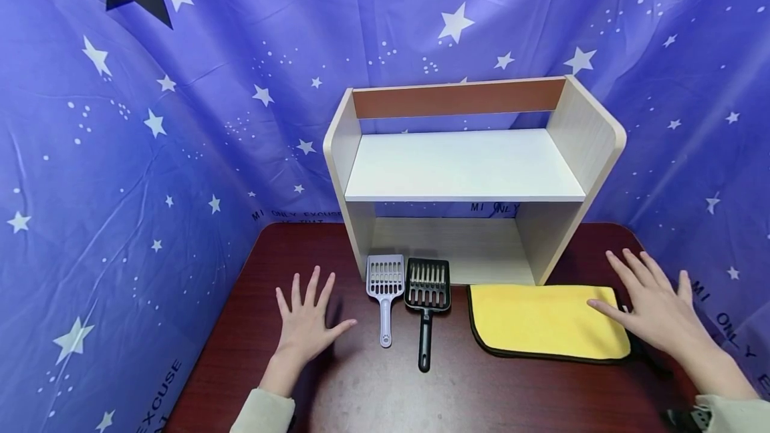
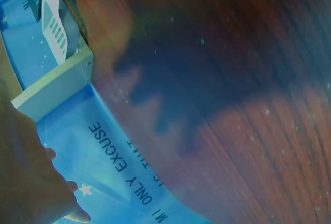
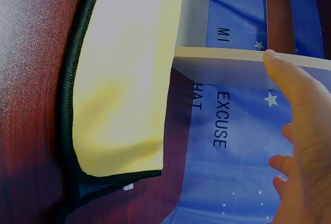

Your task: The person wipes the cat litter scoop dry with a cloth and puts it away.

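My left hand (image 1: pixel 308 319) hovers with spread fingers over the table's left side, its shadow falling on the wood. Just right of it lies a lavender litter scoop (image 1: pixel 386 289), slotted head toward the shelf. Beside that rests a black litter scoop (image 1: pixel 426 299), handle toward me. My right hand (image 1: pixel 658 306) is held above the right end of a folded yellow cloth (image 1: pixel 547 321) with dark edging, fingers spread and holding nothing. In the right wrist view the cloth (image 3: pixel 124 89) shows its folded layers, and the hand (image 3: pixel 307 146) appears apart from it.
A small two-tier shelf (image 1: pixel 463 166) with pale side panels stands at the back of the dark red table (image 1: pixel 373 393). Both scoop heads lie at its front edge. A blue star-printed curtain (image 1: pixel 198 119) surrounds the table on the back and sides.
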Demonstrator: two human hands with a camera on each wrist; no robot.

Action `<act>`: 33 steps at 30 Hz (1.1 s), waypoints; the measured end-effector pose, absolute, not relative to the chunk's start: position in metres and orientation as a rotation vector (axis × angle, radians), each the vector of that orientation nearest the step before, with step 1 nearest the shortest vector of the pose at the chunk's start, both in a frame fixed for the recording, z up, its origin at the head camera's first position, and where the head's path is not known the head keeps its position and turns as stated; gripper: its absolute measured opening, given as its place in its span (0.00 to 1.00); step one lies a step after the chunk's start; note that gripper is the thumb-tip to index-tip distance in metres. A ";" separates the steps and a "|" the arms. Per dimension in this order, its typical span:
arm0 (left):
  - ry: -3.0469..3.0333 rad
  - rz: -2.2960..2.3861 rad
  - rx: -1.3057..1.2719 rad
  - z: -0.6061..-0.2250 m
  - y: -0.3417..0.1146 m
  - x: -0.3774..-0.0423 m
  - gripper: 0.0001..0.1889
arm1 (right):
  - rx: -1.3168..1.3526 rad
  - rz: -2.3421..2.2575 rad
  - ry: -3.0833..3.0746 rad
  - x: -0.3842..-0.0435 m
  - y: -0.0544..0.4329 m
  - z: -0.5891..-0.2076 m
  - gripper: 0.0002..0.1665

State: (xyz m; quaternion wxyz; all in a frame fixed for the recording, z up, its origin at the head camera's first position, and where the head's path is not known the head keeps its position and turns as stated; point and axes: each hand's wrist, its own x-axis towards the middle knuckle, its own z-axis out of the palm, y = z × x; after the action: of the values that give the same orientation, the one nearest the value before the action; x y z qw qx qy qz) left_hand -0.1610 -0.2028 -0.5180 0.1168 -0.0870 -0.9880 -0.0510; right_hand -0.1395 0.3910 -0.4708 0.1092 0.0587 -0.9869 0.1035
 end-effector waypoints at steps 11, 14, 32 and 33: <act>-2.846 -0.140 -0.346 -0.531 -0.184 -0.154 0.56 | 0.305 0.350 -2.849 -0.139 0.387 -0.483 0.56; -2.848 -0.138 -0.367 -0.534 -0.180 -0.151 0.56 | 0.336 0.357 -2.833 -0.139 0.384 -0.486 0.54; -2.822 -0.115 -0.443 -0.536 -0.156 -0.142 0.55 | 0.359 0.391 -2.845 -0.139 0.358 -0.494 0.45; -2.821 -0.124 -0.448 -0.536 -0.155 -0.142 0.55 | 0.365 0.391 -2.844 -0.140 0.356 -0.495 0.44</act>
State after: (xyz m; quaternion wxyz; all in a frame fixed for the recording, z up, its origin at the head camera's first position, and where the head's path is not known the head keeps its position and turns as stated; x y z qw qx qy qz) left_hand -0.1421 -0.1549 -0.5360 0.1407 -0.1552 -0.9769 -0.0429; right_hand -0.1398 0.3563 -0.4951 0.1238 0.1252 -0.9752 0.1340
